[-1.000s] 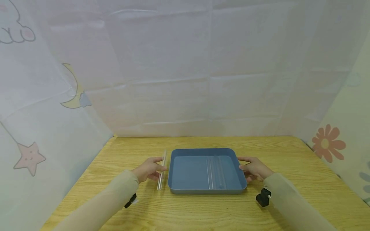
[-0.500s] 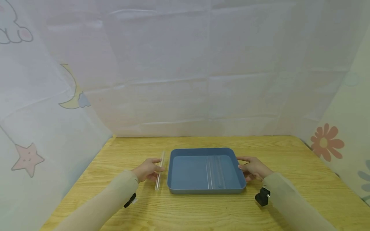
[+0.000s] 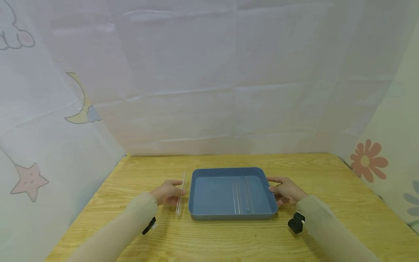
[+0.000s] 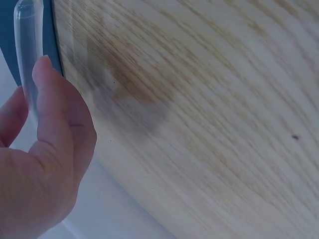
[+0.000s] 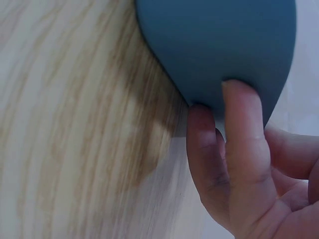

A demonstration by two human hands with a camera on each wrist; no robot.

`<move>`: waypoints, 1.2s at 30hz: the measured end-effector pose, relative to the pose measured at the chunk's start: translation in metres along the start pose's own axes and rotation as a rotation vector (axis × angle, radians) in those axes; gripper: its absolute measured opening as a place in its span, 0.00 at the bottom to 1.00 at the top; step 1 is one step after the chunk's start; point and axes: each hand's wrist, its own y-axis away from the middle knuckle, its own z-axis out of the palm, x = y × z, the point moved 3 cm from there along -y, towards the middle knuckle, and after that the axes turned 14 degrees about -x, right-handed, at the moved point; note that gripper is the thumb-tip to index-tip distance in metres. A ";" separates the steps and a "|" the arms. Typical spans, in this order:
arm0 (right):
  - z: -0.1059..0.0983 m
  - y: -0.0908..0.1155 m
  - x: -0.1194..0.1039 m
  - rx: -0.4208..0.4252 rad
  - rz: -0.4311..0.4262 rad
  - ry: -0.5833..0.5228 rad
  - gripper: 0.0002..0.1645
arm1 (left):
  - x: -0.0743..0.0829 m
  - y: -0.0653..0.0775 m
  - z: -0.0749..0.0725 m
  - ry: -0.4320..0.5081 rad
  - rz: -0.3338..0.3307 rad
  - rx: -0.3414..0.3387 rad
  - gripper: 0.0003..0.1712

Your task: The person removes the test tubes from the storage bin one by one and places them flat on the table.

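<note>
Wood-grain counter [image 3: 209,240] before a pastel cartoon backdrop [image 3: 190,109] — clear tubes [image 3: 239,198] lie inside a blue tray [image 3: 212,196], a clear tube [image 3: 178,210] outside.
Work appears partly done: those inside look settled, the outside one not yet. Pinched in the left hand [image 3: 167,193], it sits just beside the tray; the right hand [image 3: 288,190] — fingers parted, lightly bent — touches the opposite wall without visibly gripping.
</note>
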 end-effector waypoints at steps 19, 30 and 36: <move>0.000 0.001 -0.001 0.005 0.001 0.000 0.33 | 0.000 -0.006 0.006 -0.087 -0.019 0.039 0.35; 0.001 0.002 -0.002 0.000 0.001 0.003 0.33 | -0.005 -0.014 0.002 -0.112 -0.046 0.094 0.36; 0.001 0.002 -0.002 0.003 0.003 0.001 0.33 | -0.007 -0.018 0.003 -0.134 -0.064 0.149 0.35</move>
